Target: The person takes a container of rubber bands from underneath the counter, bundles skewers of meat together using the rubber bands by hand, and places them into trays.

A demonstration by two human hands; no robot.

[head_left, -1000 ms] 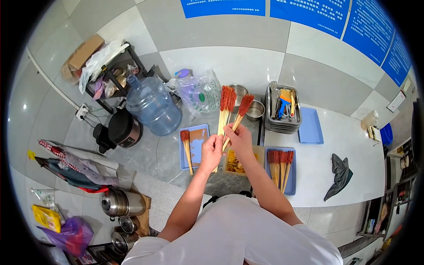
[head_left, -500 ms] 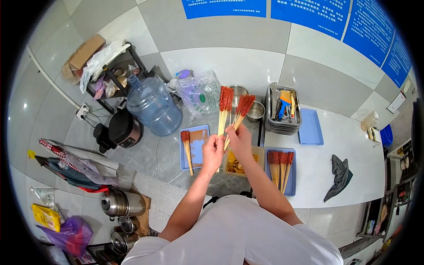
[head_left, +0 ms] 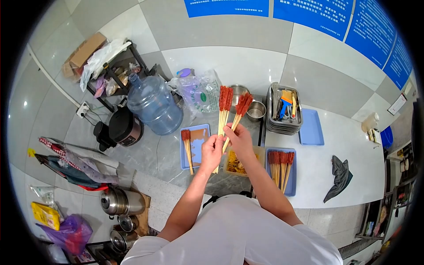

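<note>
My left hand (head_left: 213, 152) is closed around the sticks of a bundle of meat skewers (head_left: 225, 99), red ends pointing up. A second, smaller bunch of skewers (head_left: 243, 104) leans to the right in my closed right hand (head_left: 240, 140). The two hands are close together over the counter. Below them is a clear tub of yellow rubber bands (head_left: 235, 164), partly covered by my right forearm. A few skewers (head_left: 187, 145) lie in the left blue tray (head_left: 204, 128). Several more skewers (head_left: 280, 163) fill the right blue tray (head_left: 289, 190).
Metal bowls (head_left: 256, 111) and a stack of steel trays with tools (head_left: 283, 121) stand behind. An unoccupied blue tray (head_left: 311, 128) and a dark cloth (head_left: 339, 176) lie right. A water jug (head_left: 154, 106), rice cooker (head_left: 125, 128) and plastic bag (head_left: 198, 92) stand left.
The right-hand bunch has shifted slightly left, nearer the left-hand bundle, and my right hand has moved a little with it. The skewers in the trays have not changed.
</note>
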